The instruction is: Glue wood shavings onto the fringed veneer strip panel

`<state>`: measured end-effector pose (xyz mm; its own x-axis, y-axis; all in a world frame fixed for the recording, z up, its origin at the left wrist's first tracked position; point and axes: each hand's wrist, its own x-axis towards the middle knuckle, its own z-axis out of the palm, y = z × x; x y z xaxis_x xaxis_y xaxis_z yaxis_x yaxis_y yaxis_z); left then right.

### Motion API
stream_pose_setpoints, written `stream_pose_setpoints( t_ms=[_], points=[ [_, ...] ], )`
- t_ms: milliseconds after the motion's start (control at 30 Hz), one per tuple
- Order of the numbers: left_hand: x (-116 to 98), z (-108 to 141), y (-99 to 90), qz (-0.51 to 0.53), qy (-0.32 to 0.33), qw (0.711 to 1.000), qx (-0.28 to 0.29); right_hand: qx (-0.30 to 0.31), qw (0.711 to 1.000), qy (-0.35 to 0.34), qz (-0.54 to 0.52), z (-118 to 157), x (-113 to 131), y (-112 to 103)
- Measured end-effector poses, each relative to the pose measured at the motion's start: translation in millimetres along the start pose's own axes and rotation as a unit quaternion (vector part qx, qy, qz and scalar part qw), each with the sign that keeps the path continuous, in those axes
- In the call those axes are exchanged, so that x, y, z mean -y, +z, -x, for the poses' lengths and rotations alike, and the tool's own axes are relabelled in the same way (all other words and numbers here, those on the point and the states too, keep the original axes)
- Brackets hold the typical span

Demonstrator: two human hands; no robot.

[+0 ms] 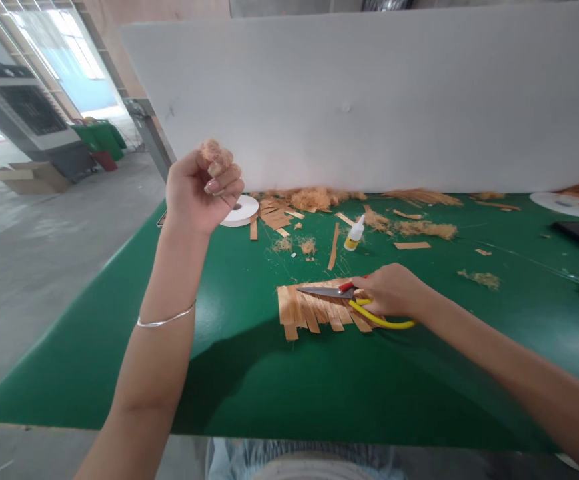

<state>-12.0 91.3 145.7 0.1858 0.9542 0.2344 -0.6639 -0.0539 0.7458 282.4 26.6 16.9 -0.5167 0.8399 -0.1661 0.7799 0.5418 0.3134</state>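
Two hands point(205, 187) point(392, 291) hold one fibre tuft point(211, 149) (left) and one scissors pair point(348, 293) (right).

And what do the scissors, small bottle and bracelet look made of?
Scissors: blades probably steel, from their grey sheen; yellow handle perhaps smooth plastic. Small bottle: likely plastic, whitish with tapered nozzle. Bracelet: seemingly polished metal, from its silvery glint.

thin silver bangle point(159, 325) around the left forearm point(162, 373), faded blue clothing point(229, 460), perhaps denim, greyish-white cloth point(314, 469) over it
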Motion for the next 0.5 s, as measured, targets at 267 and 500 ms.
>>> stream_pose_setpoints(
  t_ms=[267, 500],
  points=[
    [-1.0, 1.2, 1.9, 0.078, -0.016, 0.996, 0.04, 0.001, 1.0, 0.001, -0.006, 2.5, -2.2, 3.2],
    [-1.6, 1.0, 0.8, 0.06, -0.014, 0.997, 0.051, 0.017, 0.999, 0.029, -0.006, 9.6, -8.0, 5.9]
  ],
)
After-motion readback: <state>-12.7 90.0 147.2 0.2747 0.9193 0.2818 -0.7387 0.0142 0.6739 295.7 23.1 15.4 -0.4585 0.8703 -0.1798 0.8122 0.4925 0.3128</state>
